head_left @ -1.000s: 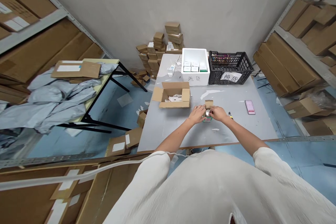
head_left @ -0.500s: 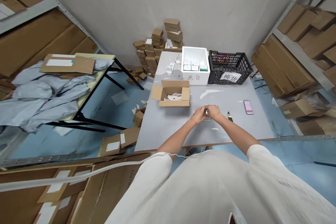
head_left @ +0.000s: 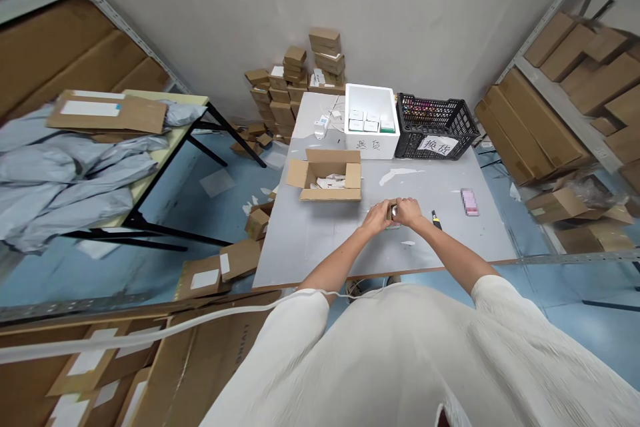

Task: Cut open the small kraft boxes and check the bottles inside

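My left hand (head_left: pixel 379 217) and my right hand (head_left: pixel 408 211) are close together over the grey table (head_left: pixel 320 240), fingers closed around a small brown item (head_left: pixel 393 211) with a round silvery part. Something flat with a greenish edge lies under the hands, mostly hidden. To the left of them is an open cardboard box (head_left: pixel 330 194) with white pieces inside. A black and yellow cutter (head_left: pixel 437 219) lies just right of my right hand, and farther right a pink-screened phone (head_left: pixel 469 202).
A white foam box (head_left: pixel 373 149) with small boxes and a black crate (head_left: pixel 436 147) stand at the table's back. On the left, a side table (head_left: pixel 173 147) bears grey bags (head_left: pixel 90 173). Stacked cartons (head_left: pixel 283 95) stand by the wall; shelves flank both sides.
The view has shifted slightly, so the side table sits farther left. Both hands remain on the small brown item, whose round silvery part shows a little more.
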Motion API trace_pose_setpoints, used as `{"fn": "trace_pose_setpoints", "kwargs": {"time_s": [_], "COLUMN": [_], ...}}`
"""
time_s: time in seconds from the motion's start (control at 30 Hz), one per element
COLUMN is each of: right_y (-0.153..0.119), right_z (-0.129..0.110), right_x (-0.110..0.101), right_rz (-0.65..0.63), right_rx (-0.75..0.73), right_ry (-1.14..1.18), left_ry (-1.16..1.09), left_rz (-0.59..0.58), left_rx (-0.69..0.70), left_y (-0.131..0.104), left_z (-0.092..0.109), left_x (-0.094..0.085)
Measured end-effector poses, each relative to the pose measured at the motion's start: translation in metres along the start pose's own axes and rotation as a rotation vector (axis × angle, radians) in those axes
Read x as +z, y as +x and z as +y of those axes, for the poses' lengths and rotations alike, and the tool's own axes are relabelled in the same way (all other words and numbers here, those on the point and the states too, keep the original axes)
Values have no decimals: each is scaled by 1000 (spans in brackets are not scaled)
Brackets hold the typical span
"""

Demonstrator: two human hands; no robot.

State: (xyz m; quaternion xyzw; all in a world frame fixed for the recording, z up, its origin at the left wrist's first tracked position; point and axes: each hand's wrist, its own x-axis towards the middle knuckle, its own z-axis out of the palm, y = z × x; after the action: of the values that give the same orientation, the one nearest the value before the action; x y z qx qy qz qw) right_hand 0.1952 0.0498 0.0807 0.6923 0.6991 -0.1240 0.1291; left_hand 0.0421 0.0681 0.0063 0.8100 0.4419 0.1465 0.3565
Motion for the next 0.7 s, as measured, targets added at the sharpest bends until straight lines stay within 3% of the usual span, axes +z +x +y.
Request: {"fn": "trace_pose_setpoints", "kwargs": {"time_s": [0.2, 0.7], "right_y": [-10, -28], "right_z": [8, 30], "right_x": [3, -19], "right_rz": [69, 190], "right_rx": [-12, -79], "right_ry": [18, 160], "left_ry": [4, 50], "left_rz": [-11, 16], "left_rx": [14, -12], "left_y": [1, 3], "left_z": [1, 8], "left_x": [0, -1]}}
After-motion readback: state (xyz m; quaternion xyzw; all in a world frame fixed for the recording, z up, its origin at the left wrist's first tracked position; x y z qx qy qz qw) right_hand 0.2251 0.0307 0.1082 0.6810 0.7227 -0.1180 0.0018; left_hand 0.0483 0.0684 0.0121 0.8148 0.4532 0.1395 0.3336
